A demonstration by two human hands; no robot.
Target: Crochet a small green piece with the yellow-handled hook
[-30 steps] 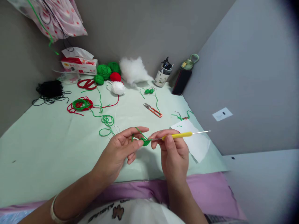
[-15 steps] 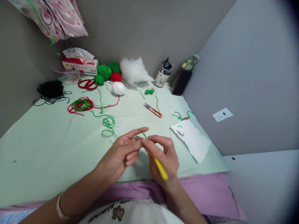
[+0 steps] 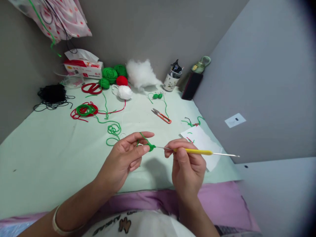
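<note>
Your left fingers (image 3: 140, 152) pinch the crochet (image 3: 151, 148); just beside them, your right fingers (image 3: 183, 154) grip the hook (image 3: 200, 151) reaching it.

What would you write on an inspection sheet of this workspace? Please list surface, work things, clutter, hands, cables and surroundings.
Surface: pale green cover, small dark mark at left.
Work things: green yarn piece; yellow-handled hook, shaft reaching the piece.
Clutter: orange snips, yarn scraps, white paper, black yarn.
Hands: left hand pinches the piece; right hand holds the hook.
Cables: nothing seen for certain; black cord hangs upper left, kind unclear.
Surroundings: grey wall; tissue box and white stuffing before it.
</note>
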